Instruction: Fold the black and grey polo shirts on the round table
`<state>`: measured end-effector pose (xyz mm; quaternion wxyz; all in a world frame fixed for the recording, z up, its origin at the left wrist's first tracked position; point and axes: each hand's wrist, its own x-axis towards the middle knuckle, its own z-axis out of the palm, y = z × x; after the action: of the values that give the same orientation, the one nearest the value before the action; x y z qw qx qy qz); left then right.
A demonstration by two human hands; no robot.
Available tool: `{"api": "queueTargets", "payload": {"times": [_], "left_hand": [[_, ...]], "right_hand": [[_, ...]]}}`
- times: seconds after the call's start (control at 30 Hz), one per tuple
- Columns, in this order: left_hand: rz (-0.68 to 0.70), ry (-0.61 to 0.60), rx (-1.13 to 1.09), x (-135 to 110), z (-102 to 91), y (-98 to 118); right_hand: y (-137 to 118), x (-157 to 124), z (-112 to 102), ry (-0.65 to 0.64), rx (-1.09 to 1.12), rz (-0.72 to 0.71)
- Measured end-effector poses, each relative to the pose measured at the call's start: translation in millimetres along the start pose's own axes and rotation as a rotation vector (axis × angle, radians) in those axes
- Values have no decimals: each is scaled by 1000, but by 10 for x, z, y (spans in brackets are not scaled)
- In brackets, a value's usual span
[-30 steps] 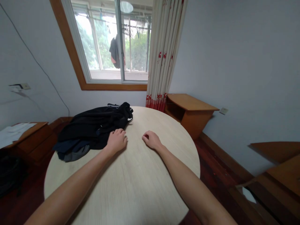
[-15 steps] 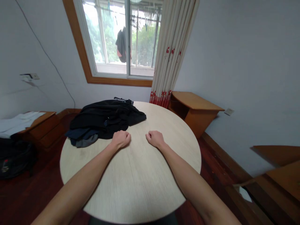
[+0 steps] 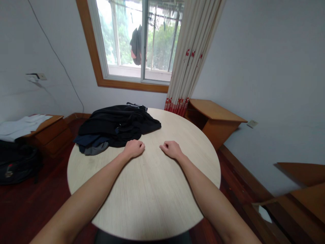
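My left hand (image 3: 133, 149) rests on the round pale wood-grain table (image 3: 149, 200), its fingers curled into a fist with nothing showing in it. Right beside it, on the far left part of the tabletop, lies a heap of dark clothes (image 3: 114, 120), mostly black, with navy and grey fabric at the near left edge. My right hand (image 3: 171, 149) also lies closed on the table, a short gap to the right of the left one. Its thumb and fingers are bent inward and I see nothing held. A clothes hanger (image 3: 137, 106) shows partly at the heap's back.
A wooden cabinet (image 3: 218, 112) stands behind the table at the right, next to a long curtain (image 3: 186, 61) and a window. At the left are a low drawer unit (image 3: 54, 130) with white sheets on top and a black bag (image 3: 20, 162) on the dark red floor.
The camera's view has turned slightly, so most of the scene sits a little further right. Both hands stay on the table, with the right fingers shifting slightly.
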<state>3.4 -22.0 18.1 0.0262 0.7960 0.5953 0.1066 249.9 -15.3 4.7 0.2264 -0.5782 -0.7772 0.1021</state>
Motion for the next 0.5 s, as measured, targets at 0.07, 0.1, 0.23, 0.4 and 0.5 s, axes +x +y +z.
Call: {"api": "queueTargets", "payload": {"times": [0.07,0.1,0.23,0.4,0.5], "left_hand": [[-1,-3,-11,2,3,-14],[-3,-6,-15,4,6,-18],[-9,-4,-20,13,25,-28],[-6,-3,-39,12,26,-30],[-7,-7,-46,7,17,-30]], "right_hand": [[27,1,-12,4,79,14],[46,3,-14,8,126,18],[132,24,-1,18,282,-5],[185,39,21,20,327,-14],[184,37,15,15,341,-18]]}}
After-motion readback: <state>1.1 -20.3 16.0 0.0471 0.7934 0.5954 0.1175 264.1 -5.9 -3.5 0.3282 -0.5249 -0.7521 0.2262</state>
